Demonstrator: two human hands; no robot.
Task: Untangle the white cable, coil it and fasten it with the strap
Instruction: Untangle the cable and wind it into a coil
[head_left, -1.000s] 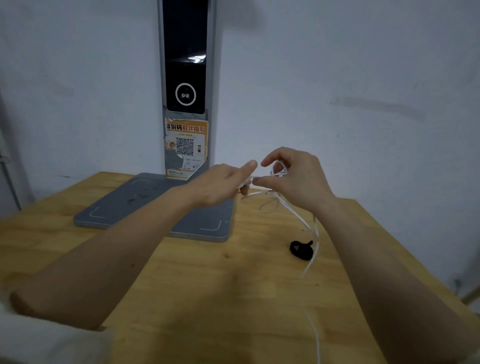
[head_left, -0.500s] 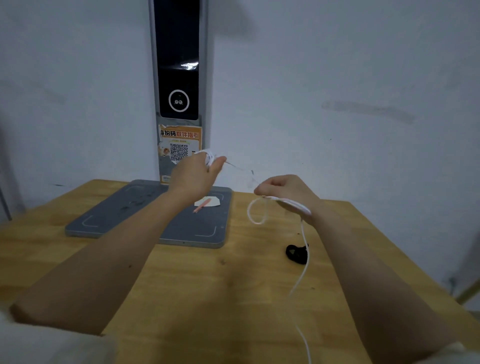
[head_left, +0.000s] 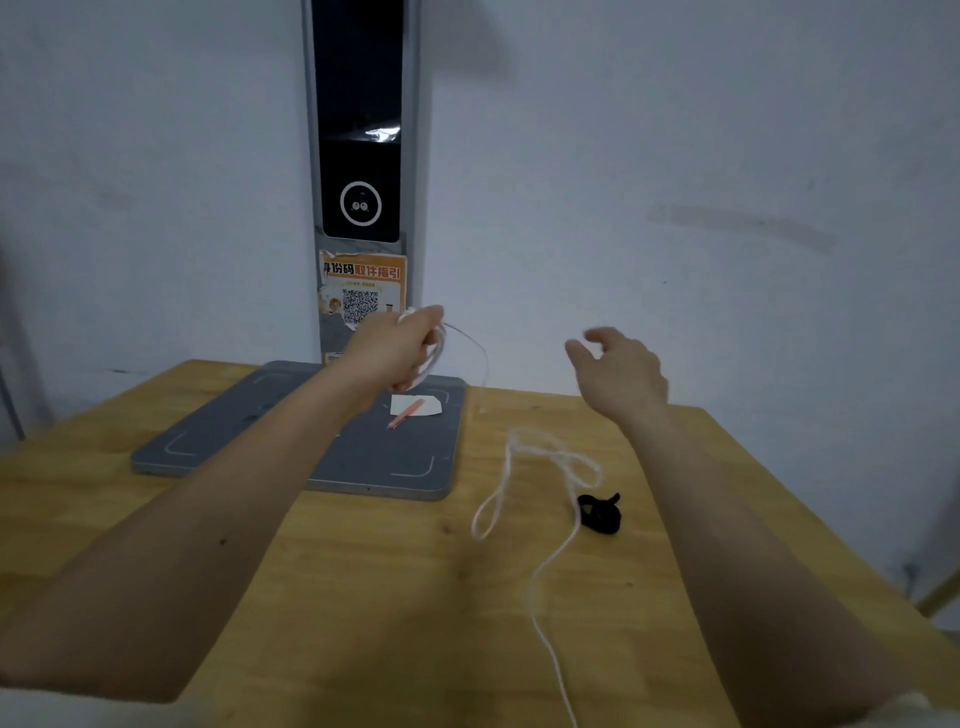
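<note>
Above the far edge of the wooden table (head_left: 363, 597), my left hand (head_left: 400, 348) is raised with its fingers curled closed around a few loops of the white cable (head_left: 540, 566). From that hand a thin strand arcs to the right and drops toward the tabletop; it is faint and blurred against the wall, so I cannot quite follow where it joins the rest. Most of the cable lies loose on the wood, below and between my two hands: it forms two slack loops near the middle of the table, then trails in one long line toward my body and off the bottom edge of the view.

My right hand (head_left: 618, 374) hovers above the table, well apart from the left, fingers spread and slightly bent, holding nothing. Both forearms reach forward, bare to the elbow, with pale sleeves just visible at the bottom corners.

One black strap (head_left: 600, 514) lies bunched on the table, just beside the cable's nearer loop and below my right wrist. One grey pad (head_left: 249, 426) lies flat at the back of the table, with one small white paper (head_left: 415, 405) and one thin orange stick (head_left: 405, 414) on it. One dark upright panel (head_left: 361, 119) stands behind the pad against the wall, carrying one orange sticker (head_left: 362, 286).
</note>
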